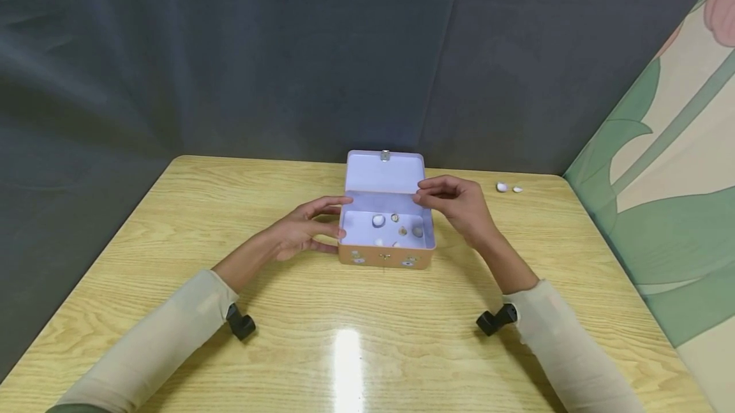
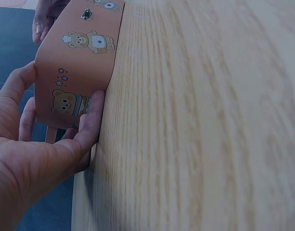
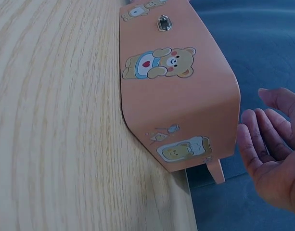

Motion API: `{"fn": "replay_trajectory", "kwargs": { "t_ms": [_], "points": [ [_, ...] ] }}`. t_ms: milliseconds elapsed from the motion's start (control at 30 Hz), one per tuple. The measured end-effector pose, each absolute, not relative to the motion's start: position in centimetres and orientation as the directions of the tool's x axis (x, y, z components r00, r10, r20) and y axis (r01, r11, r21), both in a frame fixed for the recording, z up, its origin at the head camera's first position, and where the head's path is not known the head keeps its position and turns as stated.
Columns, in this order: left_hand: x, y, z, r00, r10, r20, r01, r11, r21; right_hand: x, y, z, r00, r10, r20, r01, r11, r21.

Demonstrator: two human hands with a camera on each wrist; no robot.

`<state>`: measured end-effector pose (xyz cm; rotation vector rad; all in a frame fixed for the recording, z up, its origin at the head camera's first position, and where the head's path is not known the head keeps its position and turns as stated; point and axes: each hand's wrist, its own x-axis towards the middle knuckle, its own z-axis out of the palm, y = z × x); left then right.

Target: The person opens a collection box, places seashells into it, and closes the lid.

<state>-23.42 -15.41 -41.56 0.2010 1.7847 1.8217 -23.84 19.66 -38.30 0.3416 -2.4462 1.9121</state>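
Note:
An orange tin box (image 1: 385, 257) with bear pictures stands on the table, its lilac-lined lid (image 1: 383, 172) swung up at the back. Several small things lie inside, among them a white round piece (image 1: 378, 221) and a gold-coloured ring-like piece (image 1: 395, 217). My left hand (image 1: 304, 228) touches the box's left end with spread fingers, some at the rim and one low on the side, as the left wrist view shows. Over the right back corner hovers my right hand (image 1: 456, 202), thumb and fingers apart. I see nothing held in it in the right wrist view (image 3: 277, 149).
Two small white pieces, shell-like, lie at the back right of the wooden table (image 1: 275, 336); one is a rounded white piece (image 1: 501, 187). A dark curtain (image 1: 298, 62) hangs behind the table. On the right stands a panel with painted leaves (image 1: 677, 209).

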Motion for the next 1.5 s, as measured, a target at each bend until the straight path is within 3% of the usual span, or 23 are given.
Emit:
{"fn": "replay_trajectory", "kwargs": {
  "t_ms": [767,1500],
  "points": [
    [-23.5,-15.5,-41.7,-0.822,0.494,-0.283,-0.289,0.065,0.955,-24.0,23.7,-37.8,-0.984,-0.112,0.135,-0.163,0.295,-0.941],
    [-23.3,-15.4,-41.6,-0.826,0.491,-0.277,-0.293,0.045,0.955,-26.7,31.8,-39.0,-0.991,0.010,0.132,-0.120,0.350,-0.929]
  ]
}}
